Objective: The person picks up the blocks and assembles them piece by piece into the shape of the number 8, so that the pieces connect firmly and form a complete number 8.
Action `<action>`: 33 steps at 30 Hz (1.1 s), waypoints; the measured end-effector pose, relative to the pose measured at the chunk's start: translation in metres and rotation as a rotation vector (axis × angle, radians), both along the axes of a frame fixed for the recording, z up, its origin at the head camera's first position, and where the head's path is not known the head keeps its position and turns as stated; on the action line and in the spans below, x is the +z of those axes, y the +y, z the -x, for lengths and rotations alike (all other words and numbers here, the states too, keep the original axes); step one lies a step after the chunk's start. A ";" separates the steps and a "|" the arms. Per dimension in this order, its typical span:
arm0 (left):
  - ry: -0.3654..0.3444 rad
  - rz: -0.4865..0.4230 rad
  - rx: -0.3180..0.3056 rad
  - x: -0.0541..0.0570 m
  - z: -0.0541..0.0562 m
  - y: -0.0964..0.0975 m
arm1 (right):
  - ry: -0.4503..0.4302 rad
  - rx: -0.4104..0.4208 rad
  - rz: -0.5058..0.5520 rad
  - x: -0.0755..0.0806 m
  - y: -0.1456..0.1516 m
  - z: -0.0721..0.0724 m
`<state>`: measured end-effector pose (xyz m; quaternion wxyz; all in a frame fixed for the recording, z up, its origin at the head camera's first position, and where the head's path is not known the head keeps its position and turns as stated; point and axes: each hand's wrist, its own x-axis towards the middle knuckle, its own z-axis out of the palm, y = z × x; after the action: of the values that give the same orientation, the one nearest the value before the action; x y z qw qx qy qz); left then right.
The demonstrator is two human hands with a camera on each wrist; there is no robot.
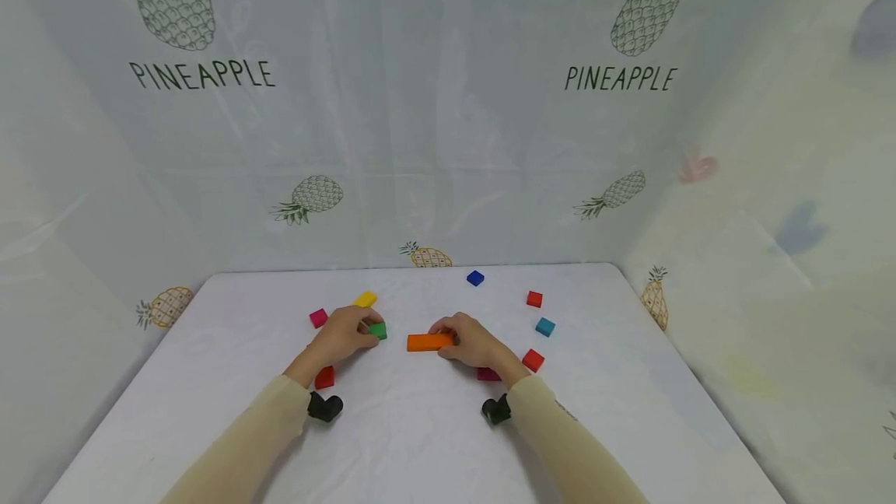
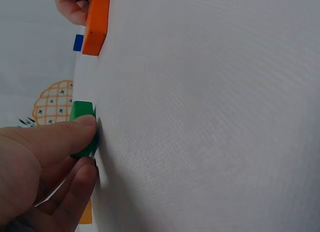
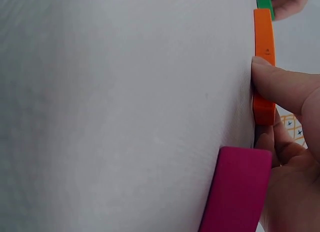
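1. Ten blocks in the head view, by my count: three red blocks (image 1: 534, 299) (image 1: 533, 361) (image 1: 325, 378), two magenta blocks (image 1: 318, 318) (image 1: 488, 374), one dark blue block (image 1: 475, 278), one lighter blue block (image 1: 545, 327), plus single yellow (image 1: 365, 299), green (image 1: 379, 330) and orange (image 1: 422, 343) ones; two black wrist gadgets (image 1: 325, 408) (image 1: 496, 410) too
2. Orange one's a long bright bar with flat sides, mid-table (image 1: 406, 434); the right hand (image 1: 472, 341) pinches its right end; green one's short and chunky, left of it, a gap between; the left hand (image 1: 343, 337) has that pinched
3. Arms partly cover a magenta and a red; bottom edge crops the magenta in the right-wrist view; the orange bar's tiny mark is unreadable
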<state>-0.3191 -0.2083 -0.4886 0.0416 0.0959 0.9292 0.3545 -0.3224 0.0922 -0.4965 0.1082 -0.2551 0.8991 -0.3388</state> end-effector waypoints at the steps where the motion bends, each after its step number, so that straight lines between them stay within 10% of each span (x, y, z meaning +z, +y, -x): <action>1: 0.000 -0.005 -0.007 0.000 0.001 0.001 | -0.002 -0.002 -0.001 0.000 0.000 0.000; 33: 0.022 0.065 -0.143 0.003 0.016 0.033 | -0.005 0.017 -0.023 -0.001 -0.001 0.004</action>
<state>-0.3346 -0.1749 -0.4856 0.0599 0.1646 0.9314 0.3192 -0.3261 0.0917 -0.4970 0.1165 -0.2607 0.9004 -0.3282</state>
